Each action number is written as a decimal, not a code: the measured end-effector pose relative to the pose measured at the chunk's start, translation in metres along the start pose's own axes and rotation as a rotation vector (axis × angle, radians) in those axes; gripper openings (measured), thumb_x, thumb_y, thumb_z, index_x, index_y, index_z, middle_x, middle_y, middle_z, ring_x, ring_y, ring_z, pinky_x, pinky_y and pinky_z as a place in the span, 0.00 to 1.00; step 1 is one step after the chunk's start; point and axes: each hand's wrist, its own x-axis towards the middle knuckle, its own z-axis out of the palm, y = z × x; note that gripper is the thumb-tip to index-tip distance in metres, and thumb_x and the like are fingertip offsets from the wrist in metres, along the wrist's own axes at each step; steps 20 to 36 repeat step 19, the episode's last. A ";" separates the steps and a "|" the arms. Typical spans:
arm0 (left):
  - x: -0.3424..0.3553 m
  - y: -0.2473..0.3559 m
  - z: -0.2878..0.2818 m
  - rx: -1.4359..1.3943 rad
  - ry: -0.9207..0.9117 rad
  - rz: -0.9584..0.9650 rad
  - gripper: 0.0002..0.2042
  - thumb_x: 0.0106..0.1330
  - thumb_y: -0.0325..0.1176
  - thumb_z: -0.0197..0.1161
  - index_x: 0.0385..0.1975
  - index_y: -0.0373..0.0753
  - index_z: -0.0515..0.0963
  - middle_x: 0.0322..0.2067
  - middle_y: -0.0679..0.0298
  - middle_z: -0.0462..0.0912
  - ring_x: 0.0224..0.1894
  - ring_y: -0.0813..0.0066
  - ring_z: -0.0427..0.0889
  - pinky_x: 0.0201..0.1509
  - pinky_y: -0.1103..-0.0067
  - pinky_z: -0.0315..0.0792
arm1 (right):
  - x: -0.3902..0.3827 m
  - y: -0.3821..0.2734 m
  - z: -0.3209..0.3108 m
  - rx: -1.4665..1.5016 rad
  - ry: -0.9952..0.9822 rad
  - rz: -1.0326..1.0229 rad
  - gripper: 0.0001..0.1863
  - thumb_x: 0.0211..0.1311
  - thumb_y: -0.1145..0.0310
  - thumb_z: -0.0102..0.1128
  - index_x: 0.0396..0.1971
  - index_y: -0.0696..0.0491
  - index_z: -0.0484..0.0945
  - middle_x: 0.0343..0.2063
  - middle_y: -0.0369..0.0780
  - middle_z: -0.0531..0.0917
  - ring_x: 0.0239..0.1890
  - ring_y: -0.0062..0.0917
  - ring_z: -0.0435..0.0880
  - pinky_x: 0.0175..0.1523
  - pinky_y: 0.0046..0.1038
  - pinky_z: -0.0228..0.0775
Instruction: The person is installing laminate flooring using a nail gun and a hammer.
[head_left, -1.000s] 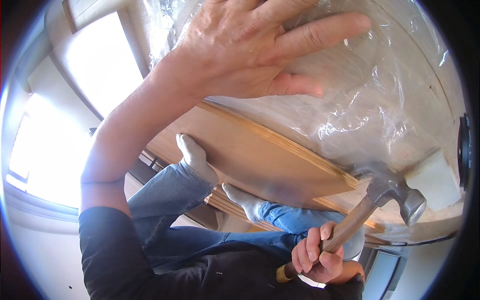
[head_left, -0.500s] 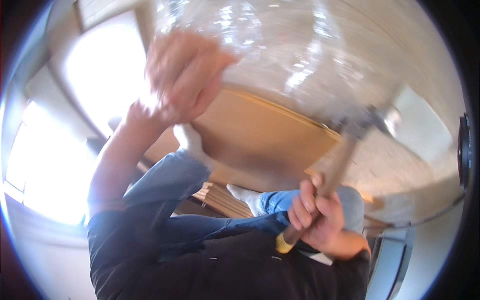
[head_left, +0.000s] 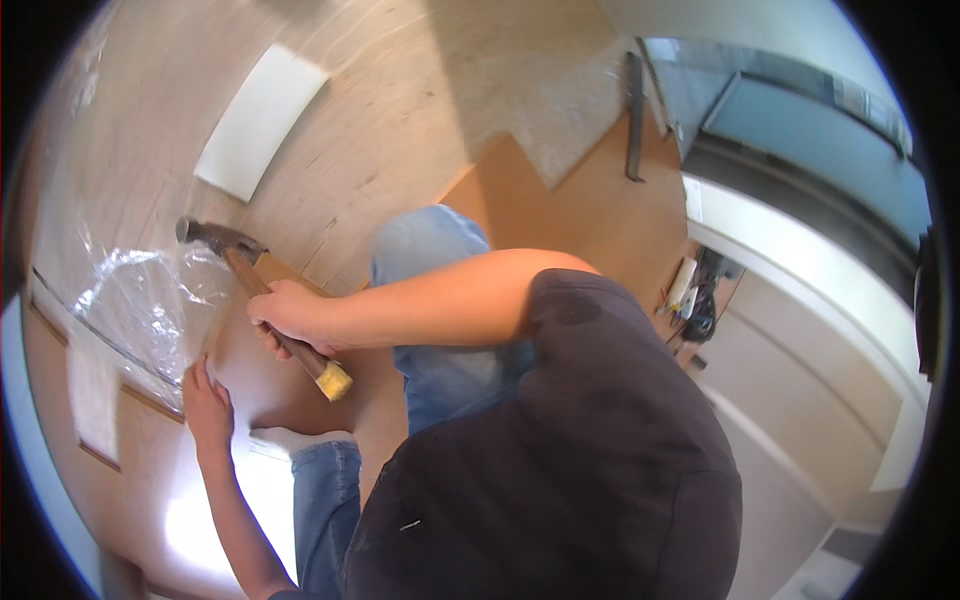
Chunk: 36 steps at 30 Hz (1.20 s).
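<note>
My right hand [head_left: 297, 317] is wrapped round the wooden handle of a claw hammer [head_left: 243, 272]. The hammer's dark metal head points away to the upper left, and its yellow butt end comes out below the fist. Low on the left, my left hand [head_left: 208, 408] rests with its fingers stretched out at the edge of a brown board [head_left: 265, 385], beside crumpled clear plastic film [head_left: 140, 300]. No object shows in that hand, though the fingertips' underside is hidden. The hammer head hangs beyond the left fingertips, apart from them.
A white rectangular sheet [head_left: 262, 122] lies on the pale wood floor [head_left: 390, 110]. Brown panels [head_left: 620, 210] extend to the right, with a dark flat bar [head_left: 634, 120] on them. A cluster of tools and black cable [head_left: 695, 298] lies by the wall. My bent knees flank the work.
My view has swung round to the right. The raised, blurred left hand is now down at the board's edge. My right hand still grips the hammer, now reaching across to the left.
</note>
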 end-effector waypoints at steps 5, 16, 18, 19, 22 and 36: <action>-0.028 0.025 -0.072 0.198 -0.234 0.238 0.26 0.62 0.23 0.61 0.62 0.31 0.68 0.59 0.44 0.72 0.61 0.44 0.73 0.65 0.62 0.69 | -0.001 -0.006 -0.003 -0.333 0.019 -0.271 0.15 0.58 0.65 0.59 0.37 0.62 0.74 0.23 0.44 0.80 0.26 0.31 0.82 0.28 0.35 0.76; -0.083 0.005 -0.221 0.129 -0.104 0.134 0.22 0.69 0.27 0.57 0.64 0.36 0.70 0.56 0.48 0.76 0.56 0.53 0.77 0.62 0.64 0.71 | -0.115 0.011 -0.133 -0.660 0.570 -1.564 0.20 0.63 0.63 0.58 0.51 0.58 0.75 0.50 0.53 0.78 0.56 0.45 0.77 0.60 0.43 0.70; -0.080 -0.011 -0.225 0.111 -0.118 0.083 0.22 0.72 0.29 0.55 0.66 0.37 0.68 0.57 0.51 0.77 0.58 0.58 0.76 0.63 0.65 0.70 | -0.158 0.021 -0.202 -0.600 0.888 -1.560 0.21 0.59 0.63 0.63 0.51 0.56 0.76 0.52 0.51 0.78 0.57 0.46 0.76 0.64 0.43 0.68; -0.076 -0.020 -0.225 -0.088 -0.148 0.049 0.22 0.73 0.32 0.56 0.67 0.39 0.68 0.59 0.51 0.76 0.58 0.54 0.76 0.65 0.63 0.69 | -0.171 0.031 -0.215 -0.577 0.928 -1.622 0.21 0.59 0.63 0.63 0.51 0.56 0.76 0.52 0.51 0.78 0.57 0.46 0.76 0.64 0.43 0.68; -0.076 -0.020 -0.225 -0.088 -0.148 0.049 0.22 0.73 0.32 0.56 0.67 0.39 0.68 0.59 0.51 0.76 0.58 0.54 0.76 0.65 0.63 0.69 | -0.171 0.031 -0.215 -0.577 0.928 -1.622 0.21 0.59 0.63 0.63 0.51 0.56 0.76 0.52 0.51 0.78 0.57 0.46 0.76 0.64 0.43 0.68; -0.076 -0.020 -0.225 -0.088 -0.148 0.049 0.22 0.73 0.32 0.56 0.67 0.39 0.68 0.59 0.51 0.76 0.58 0.54 0.76 0.65 0.63 0.69 | -0.171 0.031 -0.215 -0.577 0.928 -1.622 0.21 0.59 0.63 0.63 0.51 0.56 0.76 0.52 0.51 0.78 0.57 0.46 0.76 0.64 0.43 0.68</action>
